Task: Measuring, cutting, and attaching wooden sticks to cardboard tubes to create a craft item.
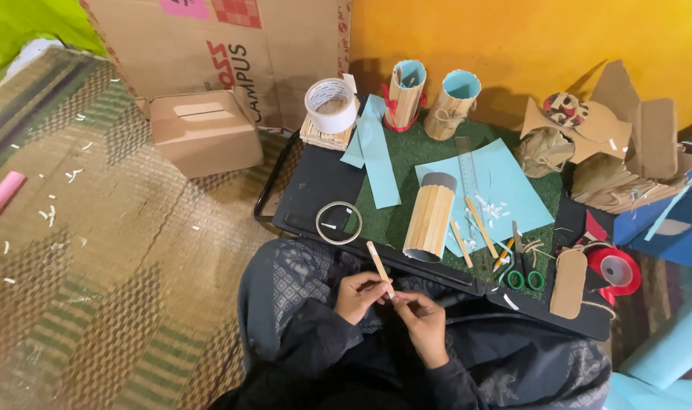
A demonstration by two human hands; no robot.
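Item: wooden craft stick (pixel 380 269), pinched at its lower end by left hand (pixel 359 295) and right hand (pixel 420 320) together below the desk's (pixel 316 182) near edge, long axis running up-left toward the tape ring (pixel 338 222), left hand nearer.

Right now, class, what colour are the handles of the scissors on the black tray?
Green: the scissors have green handle loops, shown best in the head view.
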